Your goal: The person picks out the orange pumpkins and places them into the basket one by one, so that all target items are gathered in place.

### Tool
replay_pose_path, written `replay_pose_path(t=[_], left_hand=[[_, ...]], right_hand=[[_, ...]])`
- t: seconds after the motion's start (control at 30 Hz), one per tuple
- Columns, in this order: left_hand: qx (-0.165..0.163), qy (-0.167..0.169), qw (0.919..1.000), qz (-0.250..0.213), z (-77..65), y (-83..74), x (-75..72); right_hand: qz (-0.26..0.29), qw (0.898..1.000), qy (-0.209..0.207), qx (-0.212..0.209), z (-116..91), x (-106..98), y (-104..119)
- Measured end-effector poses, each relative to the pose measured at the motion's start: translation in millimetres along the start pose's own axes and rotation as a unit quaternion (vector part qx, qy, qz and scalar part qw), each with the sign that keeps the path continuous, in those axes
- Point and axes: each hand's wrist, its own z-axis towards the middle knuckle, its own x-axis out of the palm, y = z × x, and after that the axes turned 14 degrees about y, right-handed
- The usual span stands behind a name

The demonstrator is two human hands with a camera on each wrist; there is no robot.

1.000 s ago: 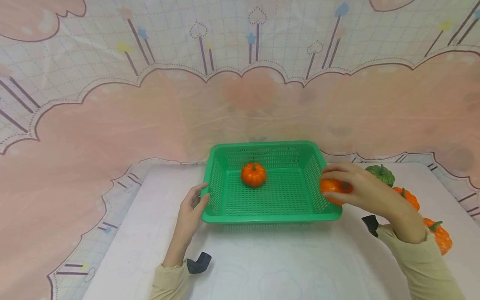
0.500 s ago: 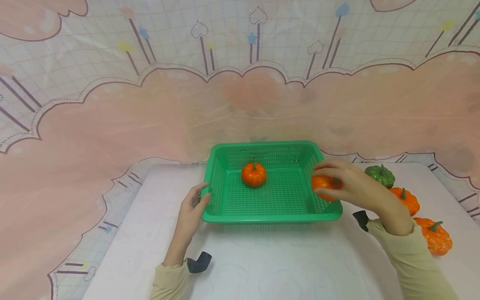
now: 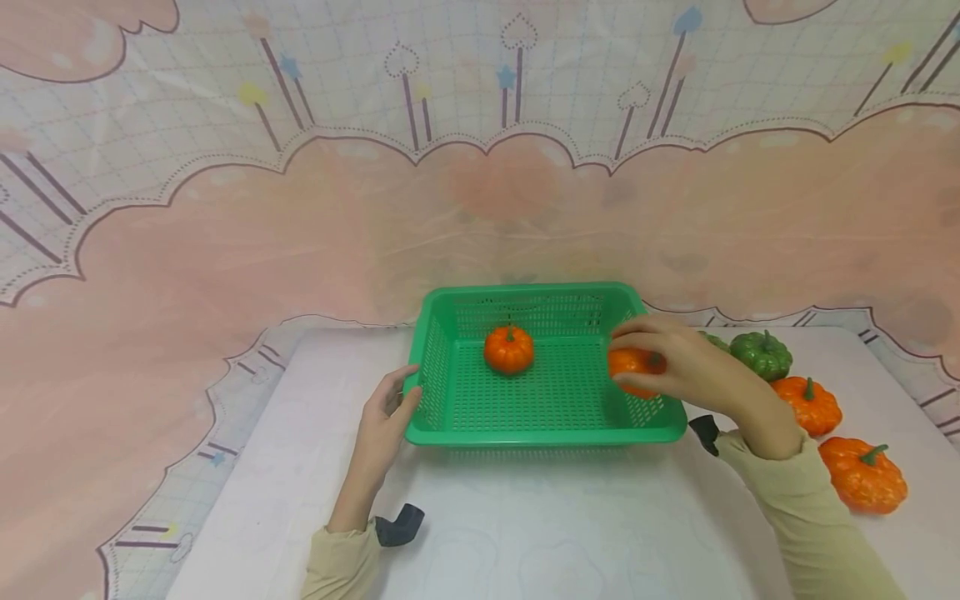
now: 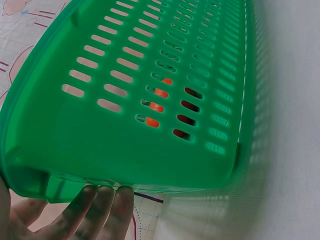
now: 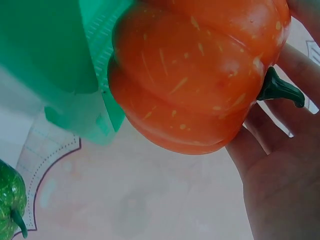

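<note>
A green perforated plastic basket [image 3: 543,436] stands on the white table, with one small orange pumpkin [image 3: 509,350] inside toward the left. My left hand [image 3: 381,427] grips the basket's left rim; in the left wrist view its fingers [image 4: 102,212] lie against the end wall below the lip. Over the basket's right side, my right hand [image 3: 678,358] holds a second orange pumpkin [image 3: 632,372] between thumb and fingers. The right wrist view shows that pumpkin [image 5: 192,75] large, yellow-flecked, its dark green stem pointing toward the palm.
To the right of the basket lie a green pumpkin [image 3: 762,356] and two orange pumpkins, one nearer the back [image 3: 808,406] and a larger one in front [image 3: 864,477]. Another green one shows partly behind the right hand. A patterned cloth [image 3: 480,217] hangs behind the table.
My right hand has carried the orange pumpkin leftward, from the basket's right rim to over its inside. The left hand and basket have stayed in place.
</note>
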Motion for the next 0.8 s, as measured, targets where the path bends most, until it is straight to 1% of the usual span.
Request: replay_pose_path(t=[0.13,0.3,0.53,0.8], left_hand=[[-0.005,0.0,1.0,-0.005,0.0,0.4,-0.3],[-0.002,0.001,1.0,-0.007,0.0,0.1,-0.3],[-0.005,-0.001,1.0,0.001,0.7,0.5,0.9],[0.0,-0.002,1.0,0.003,0.5,-0.1,0.9]], right_hand=[[0.001,1.0,0.004,-0.001,5.1,1.3,-0.5],[0.002,1.0,0.006,-0.008,11.8,1.5,-0.2],[0.016,1.0,0.02,-0.009,20.0,2.1,1.0],[0.026,0.999,0.03,-0.007,29.2,2.1,1.3]])
